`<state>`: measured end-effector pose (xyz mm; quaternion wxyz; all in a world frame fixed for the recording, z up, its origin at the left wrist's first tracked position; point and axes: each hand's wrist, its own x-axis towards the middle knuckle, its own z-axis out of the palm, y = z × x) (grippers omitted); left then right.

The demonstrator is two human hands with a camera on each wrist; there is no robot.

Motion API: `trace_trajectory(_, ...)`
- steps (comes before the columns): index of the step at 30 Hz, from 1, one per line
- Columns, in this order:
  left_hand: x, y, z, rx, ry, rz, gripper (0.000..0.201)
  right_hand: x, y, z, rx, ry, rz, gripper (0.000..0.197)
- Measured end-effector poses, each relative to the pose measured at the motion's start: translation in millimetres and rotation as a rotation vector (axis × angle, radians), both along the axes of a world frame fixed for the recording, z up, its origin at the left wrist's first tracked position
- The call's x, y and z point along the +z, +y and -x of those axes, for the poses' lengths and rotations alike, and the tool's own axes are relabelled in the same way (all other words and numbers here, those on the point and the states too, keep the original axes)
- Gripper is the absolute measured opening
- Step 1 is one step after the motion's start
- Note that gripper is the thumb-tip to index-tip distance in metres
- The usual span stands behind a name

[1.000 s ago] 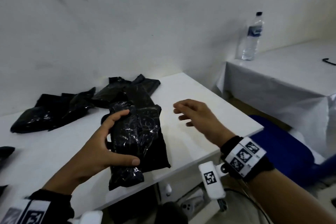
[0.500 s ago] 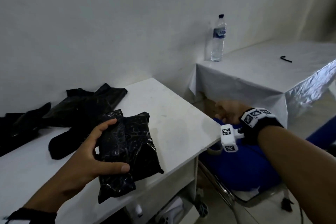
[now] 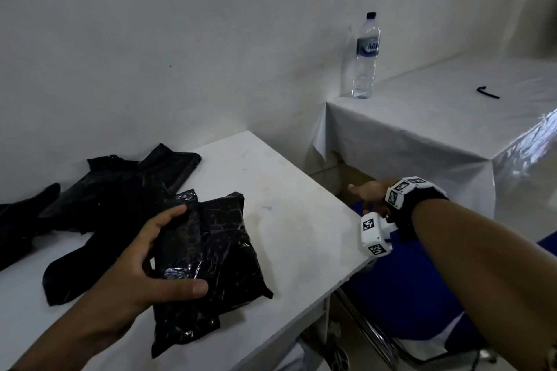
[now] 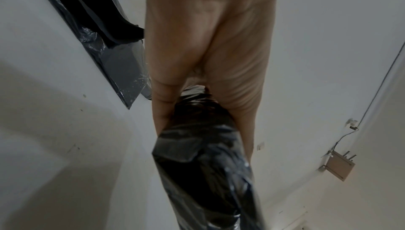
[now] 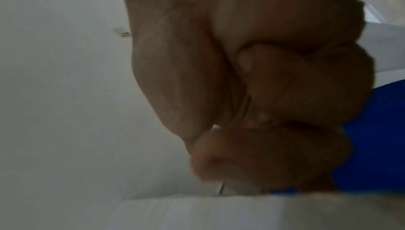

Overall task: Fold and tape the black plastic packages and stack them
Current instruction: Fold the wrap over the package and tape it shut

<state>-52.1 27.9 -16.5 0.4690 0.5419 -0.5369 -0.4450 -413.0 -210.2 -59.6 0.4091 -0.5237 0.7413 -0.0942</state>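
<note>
Package (image 3: 208, 265), black, glossy, crinkled, folded, in L hand (image 3: 132, 277) grip w/ thumb over; R hand (image 5: 252, 95) curled, empty.

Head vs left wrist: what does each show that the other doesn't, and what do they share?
Only head: the right hand reaching past the table edge over a blue chair, a water bottle and a small black hook-shaped item on the covered side table.
Only left wrist: a wall bracket with a cable.
Both: the left hand gripping the folded black package, other black packages behind.
</note>
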Motion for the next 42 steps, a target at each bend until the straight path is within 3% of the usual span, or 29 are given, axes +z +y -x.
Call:
trace_trajectory(4, -2, -7, 4, -0.004, 0.008, -0.012, 0.113, -4, 4, 5, -0.028, -0.118, -0.061, 0.057)
trace_trajectory(7, -5, -8, 8, -0.004, 0.008, -0.023, 0.113, -10, 0, 8, -0.046, -0.243, -0.128, 0.033)
trace_trajectory(11, -6, -10, 11, -0.008, 0.005, -0.027, 0.112, -16, -3, 18, -0.200, -0.478, -0.159, 0.031)
trace_trajectory(15, -5, -12, 15, -0.010, -0.001, -0.027, 0.112, -24, -4, 26, -0.272, -0.565, -0.174, 0.024)
trace_trajectory(19, -5, -12, 20, -0.014, 0.007, -0.019, 0.112, -33, -2, 29, -0.280, -0.530, -0.119, 0.030)
trace_trajectory(25, -7, -12, 27, -0.021, -0.004, -0.006, 0.114, -37, 5, 19, -0.225, -0.355, 0.250, 0.011)
trace_trajectory(28, -6, -11, 30, -0.013, -0.009, -0.006, 0.114, -45, 6, 15, -0.319, -0.368, 0.360, 0.009)
trace_trajectory(33, -3, -8, 31, -0.008, -0.018, -0.005, 0.115, -41, 15, 10, -0.338, -0.363, 0.477, 0.030)
trace_trajectory(42, -4, 0, 28, -0.013, -0.004, 0.011, 0.112, -19, 30, -5, -0.304, -0.397, 0.696, 0.029)
